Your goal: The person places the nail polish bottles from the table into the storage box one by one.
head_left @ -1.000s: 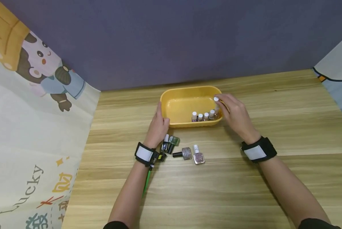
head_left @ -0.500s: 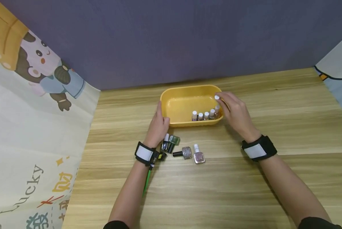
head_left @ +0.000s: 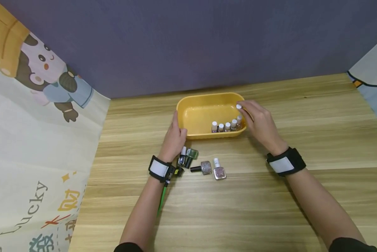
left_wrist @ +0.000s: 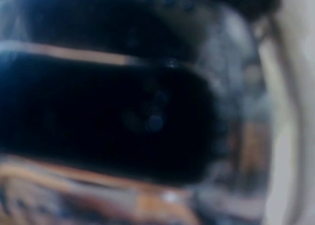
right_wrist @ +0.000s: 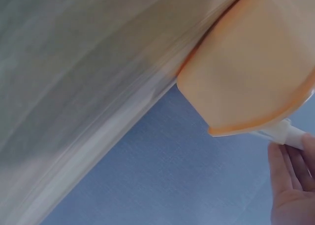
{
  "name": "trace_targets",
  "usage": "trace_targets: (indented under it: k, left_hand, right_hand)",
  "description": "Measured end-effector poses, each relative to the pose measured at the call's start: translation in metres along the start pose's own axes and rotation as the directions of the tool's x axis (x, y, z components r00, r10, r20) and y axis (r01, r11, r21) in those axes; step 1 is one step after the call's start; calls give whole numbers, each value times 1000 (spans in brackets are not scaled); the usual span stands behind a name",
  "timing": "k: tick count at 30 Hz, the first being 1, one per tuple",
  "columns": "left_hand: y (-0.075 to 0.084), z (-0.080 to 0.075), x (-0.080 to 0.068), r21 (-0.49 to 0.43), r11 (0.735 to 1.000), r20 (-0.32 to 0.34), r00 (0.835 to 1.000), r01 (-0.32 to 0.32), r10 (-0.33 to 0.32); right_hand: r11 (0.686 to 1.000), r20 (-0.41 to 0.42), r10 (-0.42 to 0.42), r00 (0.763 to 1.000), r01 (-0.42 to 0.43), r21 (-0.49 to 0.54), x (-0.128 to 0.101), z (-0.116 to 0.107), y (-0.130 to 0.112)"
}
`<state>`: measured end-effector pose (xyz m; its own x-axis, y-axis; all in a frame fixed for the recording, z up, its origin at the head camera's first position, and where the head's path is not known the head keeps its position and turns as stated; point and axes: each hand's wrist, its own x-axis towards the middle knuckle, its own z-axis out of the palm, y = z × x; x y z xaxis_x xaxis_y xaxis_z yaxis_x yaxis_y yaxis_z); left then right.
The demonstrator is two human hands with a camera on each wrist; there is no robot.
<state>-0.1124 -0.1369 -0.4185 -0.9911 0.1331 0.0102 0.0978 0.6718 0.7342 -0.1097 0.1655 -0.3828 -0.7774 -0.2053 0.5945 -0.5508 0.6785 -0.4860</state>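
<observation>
Now, right hand (head_left: 261,123) pinching white-capped bottle (head_left: 239,106) by tray (head_left: 198,120) edge, left hand (head_left: 172,140) gripping opposite edge, room between.

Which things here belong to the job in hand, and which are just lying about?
Job: yellow tray, standing bottles inside, held white-capped bottle; probably the loose bottles too.

Seemingly not: green strip, wrist straps, printed backdrop.

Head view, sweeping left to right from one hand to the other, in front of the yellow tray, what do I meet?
Left hand, dark bottle with white cap, green bottle, glittery bottle with black cap, pinkish bottle with white cap, right hand.
</observation>
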Motion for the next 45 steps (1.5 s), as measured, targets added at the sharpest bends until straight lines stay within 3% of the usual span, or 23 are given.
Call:
trace_targets:
  k: [28, 45]
  left_hand:
    - [2, 1, 2, 19, 1000, -4, 1000, -11, 11]
    - [0, 0, -1, 18, 1000, -5, 1000, -6, 6]
  right_hand:
    - [996, 64, 89, 994, -88, -13, 0, -4, 8]
    - [985, 133, 172, 976, -168, -37, 3, -4, 11]
